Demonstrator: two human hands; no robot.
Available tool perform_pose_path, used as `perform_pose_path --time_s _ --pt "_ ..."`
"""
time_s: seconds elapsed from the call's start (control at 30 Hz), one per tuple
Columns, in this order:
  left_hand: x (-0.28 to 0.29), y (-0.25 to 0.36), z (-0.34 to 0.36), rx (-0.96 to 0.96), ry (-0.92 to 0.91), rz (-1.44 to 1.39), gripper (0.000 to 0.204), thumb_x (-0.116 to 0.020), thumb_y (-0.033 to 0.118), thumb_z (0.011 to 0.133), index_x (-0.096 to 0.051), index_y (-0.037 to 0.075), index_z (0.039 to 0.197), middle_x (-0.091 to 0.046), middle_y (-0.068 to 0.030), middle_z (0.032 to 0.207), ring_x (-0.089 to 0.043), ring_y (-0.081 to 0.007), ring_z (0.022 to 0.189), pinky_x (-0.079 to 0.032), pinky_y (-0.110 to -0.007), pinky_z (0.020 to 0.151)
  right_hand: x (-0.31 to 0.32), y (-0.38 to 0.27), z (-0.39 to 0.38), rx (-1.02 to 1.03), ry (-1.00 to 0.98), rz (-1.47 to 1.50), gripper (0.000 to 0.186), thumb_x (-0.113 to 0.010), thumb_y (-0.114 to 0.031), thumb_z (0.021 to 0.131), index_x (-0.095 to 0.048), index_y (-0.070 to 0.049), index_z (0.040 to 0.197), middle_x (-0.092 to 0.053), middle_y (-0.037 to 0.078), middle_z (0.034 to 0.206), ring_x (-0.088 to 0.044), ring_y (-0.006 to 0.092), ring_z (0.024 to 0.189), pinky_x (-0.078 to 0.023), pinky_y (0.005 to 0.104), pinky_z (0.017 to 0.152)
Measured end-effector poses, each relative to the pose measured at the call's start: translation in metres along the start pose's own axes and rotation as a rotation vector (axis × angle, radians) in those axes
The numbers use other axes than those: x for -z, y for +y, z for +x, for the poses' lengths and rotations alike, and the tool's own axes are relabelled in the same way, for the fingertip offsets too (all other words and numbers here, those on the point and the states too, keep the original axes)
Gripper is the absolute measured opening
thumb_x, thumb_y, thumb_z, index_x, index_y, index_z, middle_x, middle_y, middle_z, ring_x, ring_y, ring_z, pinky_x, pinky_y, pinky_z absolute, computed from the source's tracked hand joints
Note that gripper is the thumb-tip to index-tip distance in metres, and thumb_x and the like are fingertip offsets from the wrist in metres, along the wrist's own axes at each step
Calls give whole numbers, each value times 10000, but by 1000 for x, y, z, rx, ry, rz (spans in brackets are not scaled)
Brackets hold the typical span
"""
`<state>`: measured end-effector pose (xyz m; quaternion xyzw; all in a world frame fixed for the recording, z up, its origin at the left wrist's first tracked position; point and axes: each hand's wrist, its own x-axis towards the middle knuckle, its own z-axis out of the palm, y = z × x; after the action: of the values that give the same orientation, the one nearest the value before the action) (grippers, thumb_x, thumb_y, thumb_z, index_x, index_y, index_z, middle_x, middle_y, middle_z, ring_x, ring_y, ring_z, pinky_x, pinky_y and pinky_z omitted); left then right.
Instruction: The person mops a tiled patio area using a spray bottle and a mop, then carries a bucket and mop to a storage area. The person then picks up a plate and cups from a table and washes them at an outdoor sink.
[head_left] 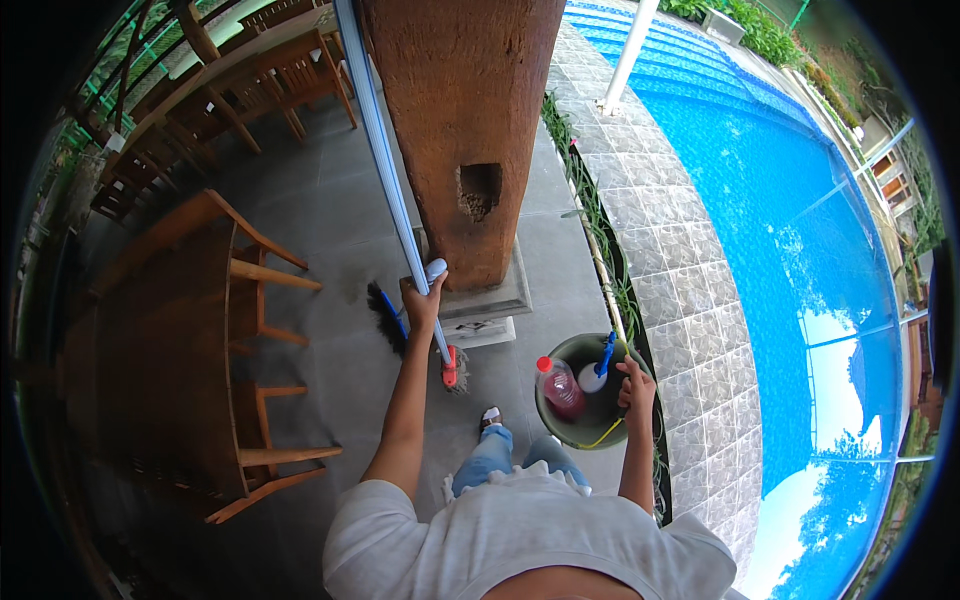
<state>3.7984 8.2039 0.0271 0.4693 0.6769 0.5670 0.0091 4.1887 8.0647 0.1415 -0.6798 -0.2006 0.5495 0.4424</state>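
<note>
left hand (424, 303) clenched round two long poles (385, 150), which run up to 11 o'clock from the grip beside a pillar (465, 120); broom head (385, 318) on the floor at 9. right hand (636, 383) grips the bucket (585, 392) rim at 3 o'clock.

Bottle in the bucket, printed panel at the pillar foot

A clear plastic bottle (561, 387) with a red cap and pinkish-red liquid stands tilted inside the dark green bucket (570, 430), at about 9 o'clock within its rim, with a white, blue-handled container (597, 372) just beside it at about 12 o'clock; any label on either is too small to tell. A flat white rectangular panel (480, 328) with dark markings lies on the floor against the pillar base, at about 10 o'clock from the bucket. No screens show.
</note>
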Motion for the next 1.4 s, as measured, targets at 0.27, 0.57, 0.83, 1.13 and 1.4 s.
perform_pose_path --time_s 0.27,0.57,0.83,1.13,1.4 --pt "95 5 -8 211 -197 -158 284 -671 216 787 -611 -50 867 -606 -64 659 -524 -111 426 -420 -237 404 36 8 -13 18 126 104 291 -621 -324 811 -630 -33 798 -269 -100 444 -239 6 333 -151 189 329" --pt "187 124 -12 76 -214 -277 165 -600 169 841 -578 5 846 -596 -40 696 -463 -59 463 -361 -208 402 120 36 -57 89 217 135 331 -615 -360 802 -616 -37 877 -270 -95 468 -249 5 348 -167 185 337" --pt "206 235 -66 -77 -336 -208 232 -623 197 825 -596 -10 724 -589 -36 608 -508 -82 486 -369 -216 415 229 92 -158 151 311 316 309 -622 -337 806 -622 -30 833 -272 -97 463 -217 1 352 -133 195 344" --pt "167 333 -231 -191 -792 -490 286 -598 258 841 -591 -24 794 -589 -63 639 -427 -65 389 -301 -208 353 373 203 -298 159 569 413 323 -640 -354 775 -667 -33 750 -312 -93 455 -243 10 354 -152 211 344" --pt "117 419 -443 -225 -1215 -881 381 -610 386 816 -508 20 803 -550 -53 652 -357 -51 384 -274 -189 360 479 319 -433 119 1155 603 341 -635 -364 784 -668 -27 736 -355 -75 471 -244 10 356 -153 201 339"
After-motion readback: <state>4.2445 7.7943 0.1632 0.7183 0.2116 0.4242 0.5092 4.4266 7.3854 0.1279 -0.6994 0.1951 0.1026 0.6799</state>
